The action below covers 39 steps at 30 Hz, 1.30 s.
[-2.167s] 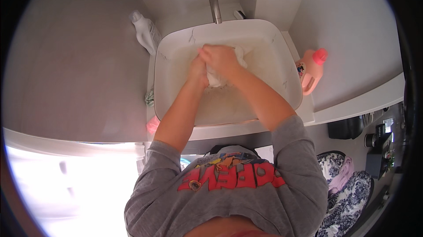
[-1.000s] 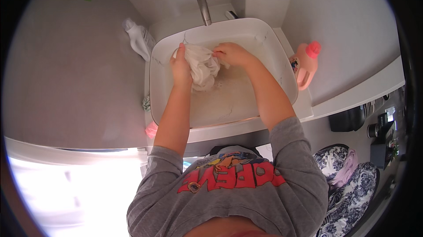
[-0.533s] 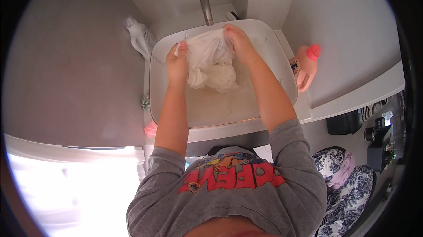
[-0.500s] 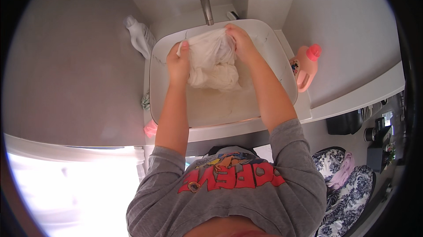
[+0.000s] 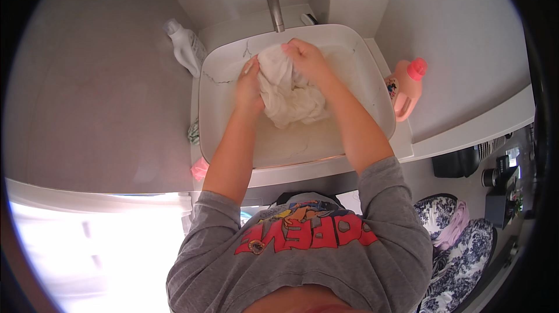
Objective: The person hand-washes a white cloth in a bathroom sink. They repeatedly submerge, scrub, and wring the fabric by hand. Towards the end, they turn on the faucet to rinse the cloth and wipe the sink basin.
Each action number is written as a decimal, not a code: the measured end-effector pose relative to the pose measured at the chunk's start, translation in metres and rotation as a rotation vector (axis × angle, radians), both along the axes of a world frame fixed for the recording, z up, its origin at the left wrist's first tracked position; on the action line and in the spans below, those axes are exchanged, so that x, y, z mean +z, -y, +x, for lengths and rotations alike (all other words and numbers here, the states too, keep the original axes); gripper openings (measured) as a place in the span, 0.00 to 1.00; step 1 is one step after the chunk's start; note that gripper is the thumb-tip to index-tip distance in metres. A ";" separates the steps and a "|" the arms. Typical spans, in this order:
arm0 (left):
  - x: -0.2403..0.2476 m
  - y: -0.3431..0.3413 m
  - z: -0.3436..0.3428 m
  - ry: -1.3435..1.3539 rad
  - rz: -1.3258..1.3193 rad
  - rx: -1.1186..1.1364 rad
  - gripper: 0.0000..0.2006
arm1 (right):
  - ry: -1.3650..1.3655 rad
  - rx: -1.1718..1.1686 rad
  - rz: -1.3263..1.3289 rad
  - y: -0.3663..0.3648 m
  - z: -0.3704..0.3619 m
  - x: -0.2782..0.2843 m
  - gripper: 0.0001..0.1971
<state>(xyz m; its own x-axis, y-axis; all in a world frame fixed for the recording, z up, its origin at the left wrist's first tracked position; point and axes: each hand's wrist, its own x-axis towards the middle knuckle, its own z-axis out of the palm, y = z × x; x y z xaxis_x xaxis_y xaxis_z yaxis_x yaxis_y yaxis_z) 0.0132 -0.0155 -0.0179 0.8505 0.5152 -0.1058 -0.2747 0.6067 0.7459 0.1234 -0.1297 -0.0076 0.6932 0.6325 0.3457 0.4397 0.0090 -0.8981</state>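
Observation:
A wet white cloth hangs bunched between my two hands, its lower folds in the cloudy water of the white sink. My left hand is closed on the cloth's left side, slightly blurred. On the other side my right hand pinches the upper right part of the cloth, fingers curled round it. What kind of garment or cloth it is cannot be made out. The metal faucet stands just beyond my hands at the sink's far rim.
A white bottle leans at the sink's left. To the right stands a pink jug with a red-pink cap. A pink item and a greenish cloth-like bundle lie by the left rim. A patterned chair is behind at the lower right.
My hands have come closer together, the left one moving right and the right one slightly left. The cloth, stretched between them before, is now gathered and narrower.

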 end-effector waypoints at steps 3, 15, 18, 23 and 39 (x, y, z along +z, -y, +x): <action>-0.022 -0.003 0.005 -0.085 -0.018 0.045 0.19 | 0.375 0.005 -0.129 -0.011 -0.048 0.005 0.16; -0.010 0.005 -0.007 -0.224 -0.112 -0.107 0.14 | 0.523 -0.078 -0.154 -0.020 -0.070 0.008 0.17; -0.031 -0.014 -0.002 -0.171 -0.148 -0.080 0.14 | 0.574 -0.082 -0.224 -0.025 -0.073 0.008 0.17; 0.010 -0.005 -0.008 -0.064 -0.235 -0.204 0.16 | 0.040 -0.029 -0.351 -0.016 -0.026 0.009 0.20; 0.008 -0.047 -0.017 -0.103 -0.055 0.190 0.16 | -0.558 0.322 -0.120 0.023 0.033 -0.016 0.19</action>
